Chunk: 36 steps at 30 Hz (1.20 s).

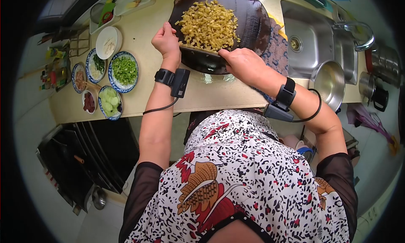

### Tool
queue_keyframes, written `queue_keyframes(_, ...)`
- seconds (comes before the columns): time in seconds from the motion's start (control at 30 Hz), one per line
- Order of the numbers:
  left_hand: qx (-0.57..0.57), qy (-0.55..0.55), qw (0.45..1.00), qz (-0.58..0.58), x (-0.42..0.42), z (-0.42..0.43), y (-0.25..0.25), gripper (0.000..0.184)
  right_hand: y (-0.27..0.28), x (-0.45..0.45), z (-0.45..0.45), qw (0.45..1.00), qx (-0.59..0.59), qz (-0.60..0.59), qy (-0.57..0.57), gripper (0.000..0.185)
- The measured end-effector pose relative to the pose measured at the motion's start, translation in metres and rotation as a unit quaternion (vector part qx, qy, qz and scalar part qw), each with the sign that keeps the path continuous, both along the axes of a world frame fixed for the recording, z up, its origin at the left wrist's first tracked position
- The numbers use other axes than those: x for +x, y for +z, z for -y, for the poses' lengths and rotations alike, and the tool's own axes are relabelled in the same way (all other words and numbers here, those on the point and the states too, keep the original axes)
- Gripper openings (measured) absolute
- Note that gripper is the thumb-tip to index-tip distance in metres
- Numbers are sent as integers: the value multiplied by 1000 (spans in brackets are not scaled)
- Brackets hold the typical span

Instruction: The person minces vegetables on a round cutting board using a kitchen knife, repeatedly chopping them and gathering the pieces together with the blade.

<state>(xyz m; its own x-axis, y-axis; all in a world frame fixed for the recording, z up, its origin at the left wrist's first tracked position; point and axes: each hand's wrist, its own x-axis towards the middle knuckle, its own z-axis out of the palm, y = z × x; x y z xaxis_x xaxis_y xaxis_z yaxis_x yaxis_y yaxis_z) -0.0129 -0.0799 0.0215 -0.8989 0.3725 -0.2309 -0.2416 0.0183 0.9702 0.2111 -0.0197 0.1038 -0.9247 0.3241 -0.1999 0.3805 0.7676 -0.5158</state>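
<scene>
Chopped yellow-green pieces lie heaped on a dark, wet round board. Along the heap's near edge runs a long, flat tool, apparently a cleaver, seen nearly edge-on. My left hand is closed at its left end, thumb up; what its fingers hold is hidden. At the other end my right hand is closed round the tool, its thumb along the top edge. A patterned cloth shows under the board's right side.
Left on the counter stand a white bowl, a plate of chopped greens, a dish of pale green slices and several smaller dishes. To the right are a steel sink and a metal basin. A dark stove is at lower left.
</scene>
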Motion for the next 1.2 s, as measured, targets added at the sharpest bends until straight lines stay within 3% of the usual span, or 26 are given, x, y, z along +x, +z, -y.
queue_keyframes(0.23,-16,-7,999,28,-6,1,-3,37,1,-3,-12,999,2,-33,20,27)
queue_keyframes(0.33,-33,-7,995,-91,5,-6,-8,39,-21,10,-20,1000,-5,-18,15,28)
queue_keyframes(0.47,-9,-2,991,-136,15,-12,-3,38,-38,20,-23,999,-3,-46,1,31)
queue_keyframes(0.57,-19,-13,994,-109,11,-9,-1,38,-38,22,-20,998,-6,-58,-5,38)
queue_keyframes(0.67,-8,-30,998,-62,12,-4,31,39,-17,15,-18,999,-9,-41,6,37)
queue_keyframes(0.8,19,-38,999,30,3,-4,12,42,-2,2,-14,998,43,35,25,37)
queue_keyframes(0.87,33,-36,999,19,7,-1,2,38,-8,3,-16,997,56,31,31,38)
queue_keyframes(0.97,35,-28,999,-32,15,5,-6,36,-27,15,-21,999,28,-13,32,19)
queue_keyframes(1.2,62,-10,998,-28,5,17,18,40,-18,5,-3,998,45,-3,34,22)
